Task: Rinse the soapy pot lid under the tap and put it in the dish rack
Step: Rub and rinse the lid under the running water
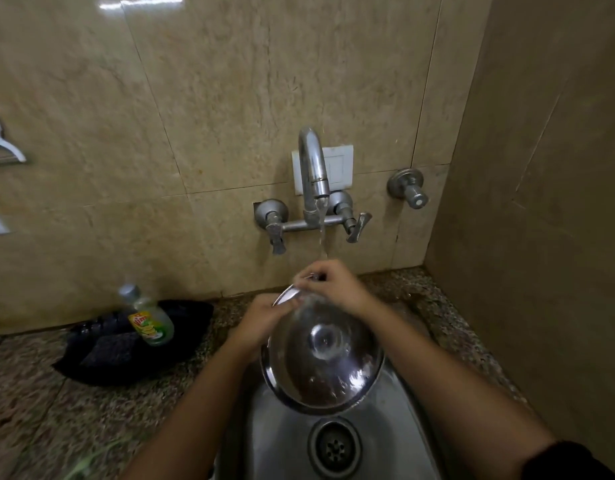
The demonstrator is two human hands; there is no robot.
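Note:
A round steel pot lid [321, 355] is tilted over the steel sink [282, 441], its wet inner side with a central dimple facing me. My left hand [261, 317] grips the lid's upper left rim. My right hand [330, 284] holds the lid's top edge, fingers curled over it. Water runs from the chrome tap [313, 168] in a thin stream onto my right hand and the lid's top edge. No dish rack is in view.
A dish soap bottle [148, 317] lies on a black tray [126, 344] with a scrubber on the granite counter [39, 403] to the left. The sink drain [335, 446] is below the lid. A beige wall closes the right side.

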